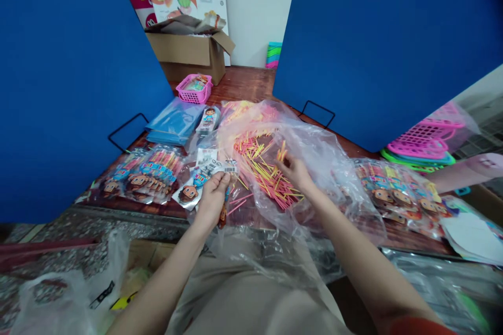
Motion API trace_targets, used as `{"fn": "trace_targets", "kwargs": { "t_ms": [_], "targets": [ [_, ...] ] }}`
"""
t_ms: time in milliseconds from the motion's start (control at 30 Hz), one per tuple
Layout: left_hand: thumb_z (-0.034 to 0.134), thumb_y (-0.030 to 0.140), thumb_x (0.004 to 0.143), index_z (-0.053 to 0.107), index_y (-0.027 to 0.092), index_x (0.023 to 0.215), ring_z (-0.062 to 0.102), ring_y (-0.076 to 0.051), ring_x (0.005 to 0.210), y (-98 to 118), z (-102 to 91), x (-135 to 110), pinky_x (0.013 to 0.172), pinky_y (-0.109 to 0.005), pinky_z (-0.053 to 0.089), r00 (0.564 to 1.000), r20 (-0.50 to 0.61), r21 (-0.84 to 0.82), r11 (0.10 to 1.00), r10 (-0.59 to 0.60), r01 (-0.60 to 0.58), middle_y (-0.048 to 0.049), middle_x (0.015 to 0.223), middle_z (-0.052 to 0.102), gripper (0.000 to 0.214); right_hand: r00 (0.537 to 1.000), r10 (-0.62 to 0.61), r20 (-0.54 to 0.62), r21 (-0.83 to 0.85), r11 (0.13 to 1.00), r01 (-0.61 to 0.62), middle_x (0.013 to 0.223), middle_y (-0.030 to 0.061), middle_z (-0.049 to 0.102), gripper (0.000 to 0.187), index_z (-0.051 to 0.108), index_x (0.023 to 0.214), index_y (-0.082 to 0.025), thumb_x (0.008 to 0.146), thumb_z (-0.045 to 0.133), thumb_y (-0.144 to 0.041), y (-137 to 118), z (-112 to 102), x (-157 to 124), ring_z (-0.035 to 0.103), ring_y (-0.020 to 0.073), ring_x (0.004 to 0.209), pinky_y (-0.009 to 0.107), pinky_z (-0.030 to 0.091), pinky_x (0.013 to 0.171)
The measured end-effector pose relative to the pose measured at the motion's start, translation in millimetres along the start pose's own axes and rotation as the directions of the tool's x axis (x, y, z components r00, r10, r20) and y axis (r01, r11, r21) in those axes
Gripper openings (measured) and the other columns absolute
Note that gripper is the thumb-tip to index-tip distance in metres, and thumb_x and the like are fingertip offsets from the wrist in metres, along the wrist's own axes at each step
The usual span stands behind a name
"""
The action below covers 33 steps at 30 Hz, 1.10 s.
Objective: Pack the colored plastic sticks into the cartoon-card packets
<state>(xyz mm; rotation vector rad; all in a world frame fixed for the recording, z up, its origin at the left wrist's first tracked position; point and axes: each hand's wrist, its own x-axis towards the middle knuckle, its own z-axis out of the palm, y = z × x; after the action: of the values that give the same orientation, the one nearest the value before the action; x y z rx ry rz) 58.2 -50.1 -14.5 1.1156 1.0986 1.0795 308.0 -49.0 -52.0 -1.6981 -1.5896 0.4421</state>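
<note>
Thin sticks [271,180], pink and yellow, lie in a loose heap at the middle of the table [249,81], on and within a spread clear bag [334,178]. From the left we see filled pouches [151,175] overlapping near the table's edge, then a stack of blue sheets [173,123] and a pink basket [194,89] behind. Next come flat printed pouches [194,186], just beside our left hand [214,193], which pinches a single pouch [223,211] between thumb and fingers; we cannot tell whether its mouth is open. Further right is the heap, and over its right side our right hand [293,170] grips a few sticks at their lower ends, tips upward. We judge the sticks light, stiff and easily snapped, best taken lightly near one end, with their tips lined up. The pouch looks thin, slick and floppy, so we would hold it by an edge close to the opening. Past the bag's crumpled film lie more filled pouches [396,188], with stacked pink baskets [428,128] behind them.
</note>
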Motion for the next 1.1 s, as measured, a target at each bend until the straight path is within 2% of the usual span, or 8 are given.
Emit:
{"fn": "trace_targets", "kwargs": {
  "t_ms": [67, 333, 533, 633, 767, 833, 900, 1100],
  "targets": [
    [0.07, 0.048, 0.067, 0.052, 0.019, 0.066, 0.047, -0.01, 0.058, -2.8, 5.2, -3.1, 0.059, -0.022, 0.04, 1.0, -0.002, 0.001, 1.0, 0.016, -0.016, 0.0036, 0.061, 0.051, 0.034, 0.998, -0.024, 0.056, -0.032, 0.999, 0.026, 0.061, -0.0006, 0.049, 0.03, 0.052, 0.07, -0.019, 0.083, 0.047, -0.045, 0.8, 0.8, -2.3, 0.041, 0.013, 0.057, 0.025, 0.032, 0.056],
    [0.074, 0.037, 0.066, 0.058, 0.017, 0.072, 0.048, -0.008, 0.057, -8.7, 16.1, -11.9, 0.057, -0.019, 0.04, 0.998, 0.025, -0.105, 0.993, -0.052, 0.054, 0.0029, 0.066, 0.056, 0.026, 0.999, 0.031, -0.036, 0.02, 0.999, -0.03, 0.07, 0.0025, 0.056, 0.037, 0.055, 0.086, -0.018, 0.089, 0.04, -0.052, -1.2, 0.9, -9.2, 0.049, 0.0164, 0.062, 0.027, 0.038, 0.063],
    [0.072, 0.044, 0.068, 0.059, 0.018, 0.071, 0.047, -0.009, 0.051, -8.8, 21.2, -17.3, 0.05, -0.021, 0.038, 0.993, 0.076, -0.058, 0.994, -0.085, 0.089, 0.0033, 0.062, 0.055, 0.03, 1.0, 0.001, -0.022, -0.106, 0.994, -0.004, 0.079, 0.0099, 0.063, 0.035, 0.057, 0.085, -0.018, 0.091, 0.04, -0.048, -2.4, 1.2, -12.0, 0.057, 0.0242, 0.082, 0.035, 0.044, 0.08],
    [0.072, 0.047, 0.068, 0.059, 0.018, 0.067, 0.047, -0.01, 0.053, -10.2, 23.0, -18.3, 0.051, -0.021, 0.038, 0.995, 0.083, -0.025, 0.998, -0.063, 0.065, 0.003, 0.059, 0.055, 0.032, 0.984, 0.134, -0.114, 0.146, 0.982, -0.117, 0.08, 0.0097, 0.066, 0.039, 0.059, 0.095, -0.018, 0.092, 0.038, -0.051, -6.9, 0.3, -11.4, 0.061, 0.0243, 0.082, 0.036, 0.048, 0.077],
    [0.074, 0.046, 0.066, 0.059, 0.017, 0.065, 0.043, -0.009, 0.051, -10.9, 26.3, -20.1, 0.05, -0.021, 0.035, 0.992, 0.096, -0.027, 0.996, -0.081, 0.084, 0.0038, 0.057, 0.052, 0.032, 0.928, 0.346, 0.139, 0.617, 0.703, -0.355, 0.076, 0.0089, 0.07, 0.03, 0.056, 0.088, -0.02, 0.091, 0.043, -0.047, -17.5, -1.7, -7.5, 0.068, 0.0243, 0.081, 0.036, 0.054, 0.068],
    [0.074, 0.045, 0.065, 0.061, 0.017, 0.068, 0.041, -0.008, 0.049, -11.3, 28.0, -21.6, 0.048, -0.02, 0.034, 0.99, 0.09, -0.034, 0.993, -0.11, 0.114, 0.0048, 0.056, 0.051, 0.031, 0.873, 0.41, 0.263, 0.724, 0.514, -0.459, 0.075, 0.0088, 0.071, 0.022, 0.052, 0.082, -0.021, 0.089, 0.05, -0.041, -20.9, -2.1, -6.1, 0.069, 0.0241, 0.079, 0.036, 0.055, 0.065],
    [0.075, 0.045, 0.065, 0.062, 0.017, 0.071, 0.04, -0.008, 0.05, -12.1, 29.5, -23.0, 0.047, -0.02, 0.033, 0.99, 0.082, -0.03, 0.992, -0.118, 0.121, 0.0051, 0.058, 0.051, 0.031, 0.848, 0.432, 0.306, 0.773, 0.408, -0.487, 0.073, 0.0075, 0.071, 0.02, 0.051, 0.078, -0.021, 0.085, 0.058, -0.039, -21.4, -1.0, -6.5, 0.07, 0.023, 0.076, 0.034, 0.056, 0.061],
    [0.074, 0.044, 0.066, 0.064, 0.015, 0.068, 0.041, -0.008, 0.052, -14.0, 31.1, -23.3, 0.05, -0.02, 0.034, 0.995, 0.076, 0.017, 0.998, -0.06, 0.059, 0.0046, 0.056, 0.051, 0.03, 0.906, 0.405, 0.12, 0.806, 0.494, -0.327, 0.066, -0.0015, 0.068, 0.03, 0.055, 0.079, -0.021, 0.068, 0.075, -0.041, -16.2, 9.5, -11.9, 0.067, 0.0179, 0.066, 0.026, 0.054, 0.055]
  ]
}}
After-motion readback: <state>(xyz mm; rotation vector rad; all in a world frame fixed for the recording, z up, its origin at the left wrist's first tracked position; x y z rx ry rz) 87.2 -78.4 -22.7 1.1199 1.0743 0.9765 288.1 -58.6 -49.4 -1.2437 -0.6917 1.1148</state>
